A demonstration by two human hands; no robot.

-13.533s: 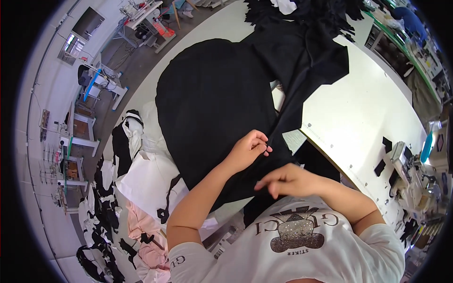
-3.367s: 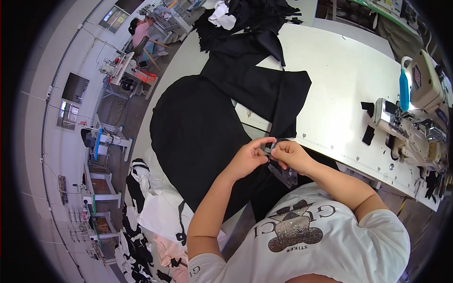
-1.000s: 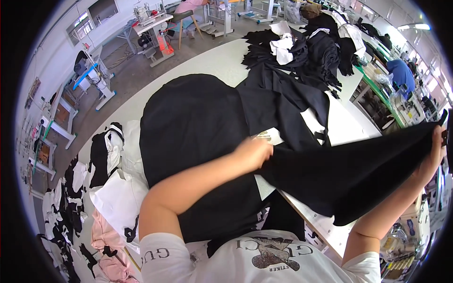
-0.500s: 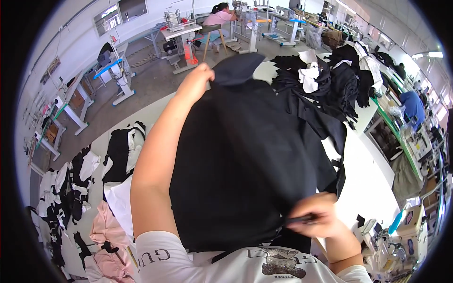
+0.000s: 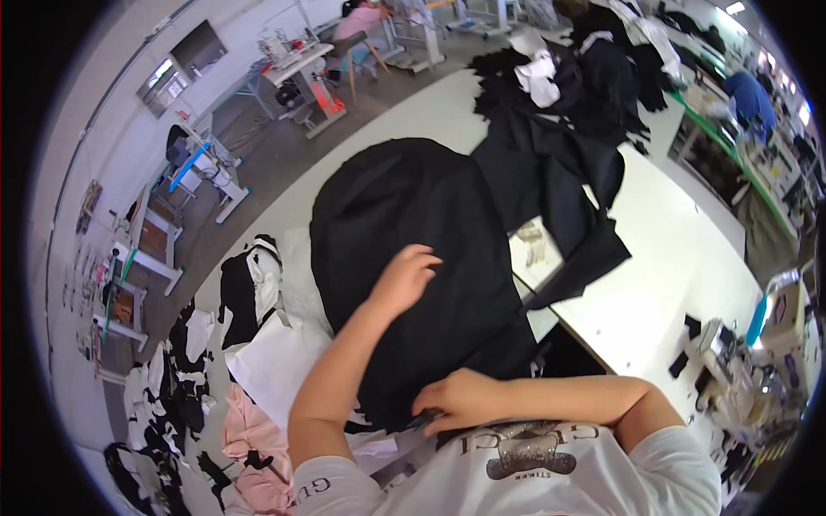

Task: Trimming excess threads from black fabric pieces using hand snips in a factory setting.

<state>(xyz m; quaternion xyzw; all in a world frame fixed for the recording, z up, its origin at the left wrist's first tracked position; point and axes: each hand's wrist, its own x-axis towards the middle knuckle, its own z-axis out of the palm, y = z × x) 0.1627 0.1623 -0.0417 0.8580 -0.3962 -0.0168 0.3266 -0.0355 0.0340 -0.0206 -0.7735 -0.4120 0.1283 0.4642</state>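
A large black fabric piece (image 5: pixel 413 206) with a rounded far end lies spread on the white table in front of me. Over its middle is my left hand (image 5: pixel 406 279), fingers loosely stretched and holding nothing; whether it touches the cloth is hard to tell. My right hand (image 5: pixel 463 399) is at the near edge of the fabric, its fingers closed round a small dark tool (image 5: pixel 423 419), mostly hidden and too blurred to name. More black cloth (image 5: pixel 551 163) lies crumpled just beyond, to the right.
Black and white cloth heaps (image 5: pixel 594 82) lie at the table's far end. On the left are white fabric (image 5: pixel 280 365), pink fabric (image 5: pixel 256 447) and several scraps. A sewing machine (image 5: pixel 757 370) stands at right. One person (image 5: pixel 360 21) sits far off; another, in blue (image 5: pixel 750 99), is at right.
My left hand has let go of the fabric's far edge and come back over its middle. The lifted flap now lies flat. My right hand has moved left along the near edge.
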